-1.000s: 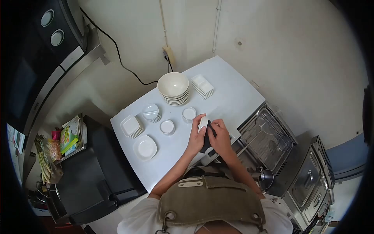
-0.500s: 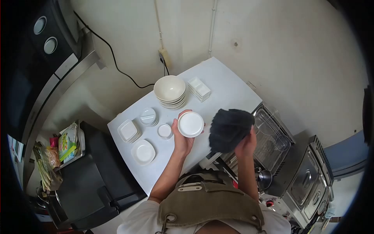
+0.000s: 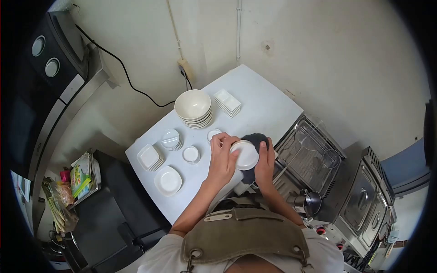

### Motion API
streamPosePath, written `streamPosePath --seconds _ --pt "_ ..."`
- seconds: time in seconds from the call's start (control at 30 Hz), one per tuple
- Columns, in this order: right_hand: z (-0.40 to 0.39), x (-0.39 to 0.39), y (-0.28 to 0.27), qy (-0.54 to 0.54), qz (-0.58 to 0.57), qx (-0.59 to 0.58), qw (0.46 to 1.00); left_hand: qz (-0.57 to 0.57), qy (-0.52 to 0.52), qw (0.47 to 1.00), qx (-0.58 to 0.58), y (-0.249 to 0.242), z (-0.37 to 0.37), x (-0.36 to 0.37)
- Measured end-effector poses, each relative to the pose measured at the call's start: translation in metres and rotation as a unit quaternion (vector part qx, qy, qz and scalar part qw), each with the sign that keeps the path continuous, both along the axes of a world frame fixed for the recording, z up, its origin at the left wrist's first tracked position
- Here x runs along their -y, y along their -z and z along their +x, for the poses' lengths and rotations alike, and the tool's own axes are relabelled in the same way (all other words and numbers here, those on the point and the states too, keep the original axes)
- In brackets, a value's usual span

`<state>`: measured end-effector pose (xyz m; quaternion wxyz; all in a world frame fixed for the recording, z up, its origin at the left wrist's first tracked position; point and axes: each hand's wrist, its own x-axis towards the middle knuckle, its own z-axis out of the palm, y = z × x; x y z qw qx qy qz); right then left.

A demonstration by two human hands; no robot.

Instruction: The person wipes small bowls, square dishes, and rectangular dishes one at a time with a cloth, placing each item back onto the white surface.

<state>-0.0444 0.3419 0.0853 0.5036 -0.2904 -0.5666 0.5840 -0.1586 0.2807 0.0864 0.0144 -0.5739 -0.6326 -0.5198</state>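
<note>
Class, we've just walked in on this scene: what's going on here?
A person in an olive apron holds a small round white dish in the left hand, while the right hand holds a dark cloth that shows behind it. On the white table stand a stack of bowls, a stack of divided rectangular dishes and a stack of square dishes, none being touched.

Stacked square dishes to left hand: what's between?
A small round white dish, perhaps several stacked, stands between the stacked square dishes and the left hand, with bare tabletop on either side; head view.
</note>
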Motion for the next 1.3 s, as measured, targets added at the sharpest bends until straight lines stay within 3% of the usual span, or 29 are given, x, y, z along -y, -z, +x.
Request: streamPosePath --seconds 0.07,0.13,0.17,0.2,0.27,0.33,0.4,0.47,0.57,0.6,0.7,0.73,0.77,0.8,0.83,0.87,0.93,0.97,1.07,1.1,1.2,1.23,1.3 --pt "-0.007 0.003 -0.002 0.009 0.006 0.008 1.0 0.011 -0.009 1.0 -0.008 0.004 0.0 0.001" --pt "-0.014 0.01 -0.001 0.091 -0.005 0.092 0.992 0.095 0.024 0.989 0.112 0.005 0.007 0.003" --pt "-0.013 0.01 -0.006 0.009 -0.101 0.077 0.992 0.094 0.023 0.989 0.112 0.014 0.011 0.001" --pt "-0.015 0.008 0.006 0.009 -0.102 0.076 0.992 0.158 -0.003 0.977 0.144 0.028 0.015 -0.003" --pt "-0.024 -0.003 0.039 0.062 0.009 0.163 0.985 0.223 -0.027 0.959 0.172 0.037 0.015 -0.004" --pt "-0.023 -0.01 0.028 0.055 0.027 0.137 0.989 0.086 -0.013 0.979 0.186 0.036 0.007 -0.001" --pt "-0.01 -0.017 0.015 -0.048 -0.061 0.233 0.969 0.045 -0.001 0.983 0.18 0.033 -0.002 0.0" --pt "-0.003 -0.026 0.03 -0.056 -0.031 0.278 0.958 -0.125 0.038 0.985 0.109 0.025 -0.012 0.001" --pt "0.009 -0.051 0.064 -0.261 -0.023 0.3 0.917 -0.205 0.116 0.972 0.017 0.008 -0.022 0.002" --pt "0.011 -0.048 0.063 -0.263 -0.026 0.302 0.916 -0.256 0.171 0.951 -0.04 0.004 -0.022 0.004" --pt "0.016 -0.045 0.049 -0.32 -0.052 0.319 0.891 -0.252 0.168 0.953 -0.026 0.007 -0.019 0.002" --pt "0.014 -0.043 0.05 -0.318 -0.052 0.318 0.891 -0.235 0.159 0.959 -0.007 0.012 -0.018 0.0" --pt "0.011 -0.037 0.052 -0.239 -0.114 0.252 0.931 -0.235 0.161 0.958 -0.008 0.016 -0.015 -0.003" --pt "0.009 -0.031 0.055 -0.157 -0.174 0.181 0.955 -0.206 0.139 0.966 0.072 0.022 -0.009 -0.007" --pt "0.005 -0.026 0.061 -0.071 -0.169 0.135 0.974 -0.175 0.116 0.966 0.152 0.028 -0.003 -0.012" --pt "0.002 -0.022 0.064 -0.071 -0.17 0.135 0.974 -0.176 0.116 0.966 0.153 0.036 0.004 -0.015" --pt "-0.001 -0.015 0.073 0.081 -0.13 0.092 0.984 -0.098 0.005 0.962 0.255 0.054 0.019 -0.019" --pt "0.006 -0.017 0.092 0.01 -0.126 0.079 0.989 -0.111 -0.027 0.95 0.292 0.063 0.023 -0.021" --pt "-0.003 0.006 0.109 0.057 -0.038 0.063 0.996 -0.029 -0.089 0.939 0.33 0.082 0.031 -0.035" --pt "0.0 0.01 0.11 0.042 0.001 0.123 0.991 -0.037 -0.075 0.924 0.374 0.087 0.031 -0.037" --pt "-0.002 0.002 0.117 0.039 0.011 0.146 0.989 -0.048 -0.076 0.925 0.368 0.1 0.031 -0.04" --pt "0.0 -0.005 0.114 0.052 0.012 0.201 0.978 -0.048 -0.08 0.925 0.368 0.108 0.029 -0.04" --pt "0.006 -0.042 0.153 0.003 -0.049 0.214 0.976 -0.113 -0.055 0.928 0.352 0.135 0.023 -0.04"
